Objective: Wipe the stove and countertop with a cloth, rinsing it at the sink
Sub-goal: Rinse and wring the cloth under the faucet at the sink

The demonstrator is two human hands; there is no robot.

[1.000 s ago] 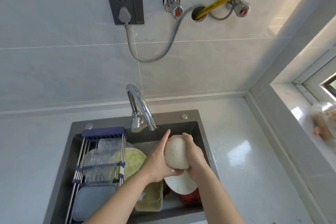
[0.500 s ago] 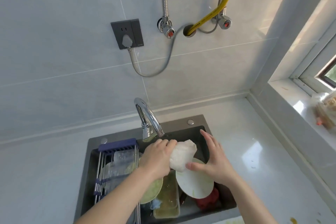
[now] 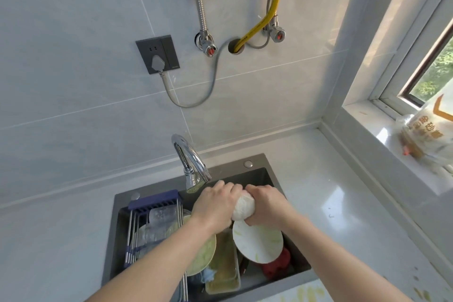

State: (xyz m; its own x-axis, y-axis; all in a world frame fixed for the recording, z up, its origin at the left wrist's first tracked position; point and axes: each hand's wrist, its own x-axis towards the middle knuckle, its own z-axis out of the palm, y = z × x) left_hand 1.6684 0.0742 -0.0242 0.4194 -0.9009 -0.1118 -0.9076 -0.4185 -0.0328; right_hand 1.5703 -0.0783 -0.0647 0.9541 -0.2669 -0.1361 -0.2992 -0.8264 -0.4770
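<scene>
A white cloth point(image 3: 242, 208) is bunched into a ball between both my hands, above the dark sink point(image 3: 259, 174) and just below the chrome faucet point(image 3: 190, 162). My left hand point(image 3: 215, 203) grips its left side with curled fingers. My right hand point(image 3: 266, 203) grips its right side, knuckles up. No water stream is visible from the spout. The white countertop point(image 3: 326, 193) spreads to the right of the sink. The stove is out of view.
The sink holds a white plate point(image 3: 257, 244), a greenish plate point(image 3: 203, 256), a rectangular container point(image 3: 224, 270), something red point(image 3: 278, 265) and a rack point(image 3: 152, 223) with clear containers. A bagged package point(image 3: 427, 130) sits on the windowsill. A socket point(image 3: 158, 56), hoses and valves hang on the tiled wall.
My right hand, open beside the cloth half a second ago, has closed round it again. Both hands now squeeze the cloth together. The view has tilted upward.
</scene>
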